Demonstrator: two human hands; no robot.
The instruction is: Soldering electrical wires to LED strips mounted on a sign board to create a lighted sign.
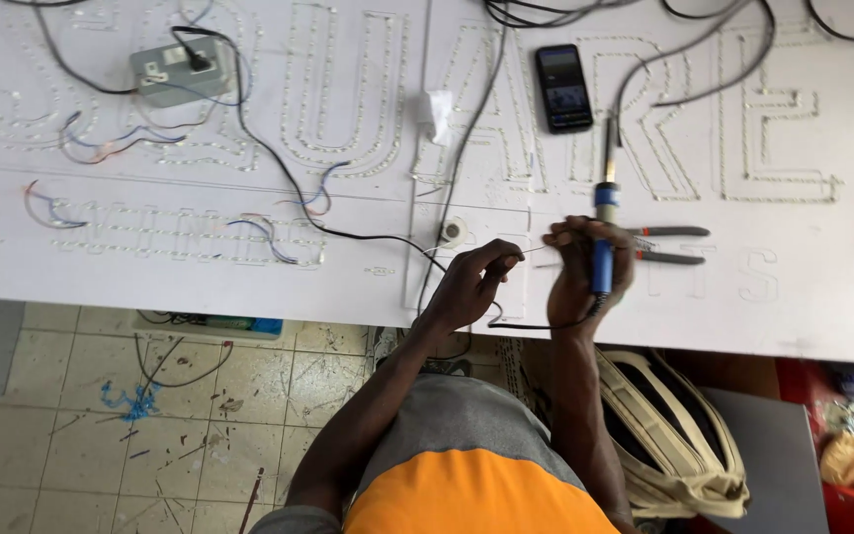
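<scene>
The soldering iron is the landmark here: a slim tool with a blue handle, held upright in the picture, its long axis running away from the person toward the far edge of the white sign board, tip pointing up past a dark cord. The right hand is wrapped around its handle, fingers curled shut on it. Just left of the iron, the left hand has its fingertips pressed together, pinching a thin wire that stretches toward the iron and the right hand (the wire is very fine, so where its end meets is hard to tell). So the wire lies to the left of the iron, roughly crosswise to its axis, and the left hand is the nearer one to it.

Immediately right of the iron lie pliers with grey handles, flat on the board. Beyond the iron's tip, slightly left, rests a dark phone. A small solder reel sits left of the iron.
</scene>
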